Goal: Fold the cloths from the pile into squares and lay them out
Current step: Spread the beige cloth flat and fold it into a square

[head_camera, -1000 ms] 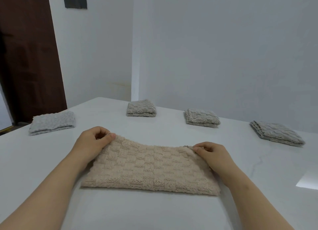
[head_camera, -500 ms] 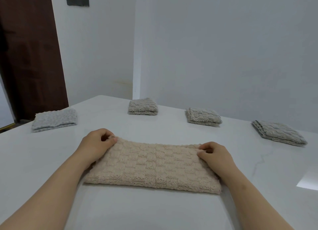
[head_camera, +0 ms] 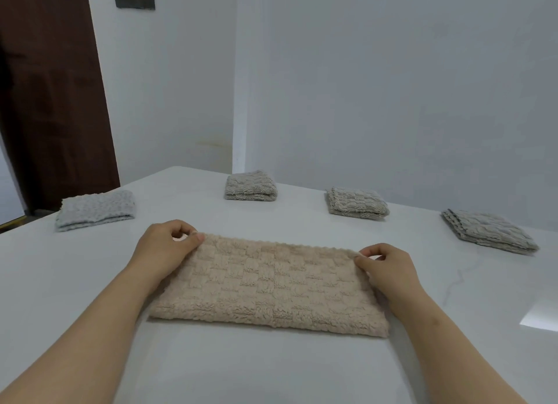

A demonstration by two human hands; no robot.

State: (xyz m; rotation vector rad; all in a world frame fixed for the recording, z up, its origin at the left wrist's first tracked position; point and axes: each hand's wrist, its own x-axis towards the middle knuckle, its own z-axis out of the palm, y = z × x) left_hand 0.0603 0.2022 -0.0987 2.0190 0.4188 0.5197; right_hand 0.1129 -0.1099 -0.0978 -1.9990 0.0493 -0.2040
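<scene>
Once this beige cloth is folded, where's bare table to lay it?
Bare table: between the pale grey cloth and the back-left square; right of the beige cloth, in front of the dark grey square. Tighter either side of the middle square.

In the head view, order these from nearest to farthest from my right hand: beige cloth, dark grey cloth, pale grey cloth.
1. Beige cloth, in front, its far right corner pinched by the right hand.
2. Dark grey cloth, back right.
3. Pale grey cloth, far left.
</scene>
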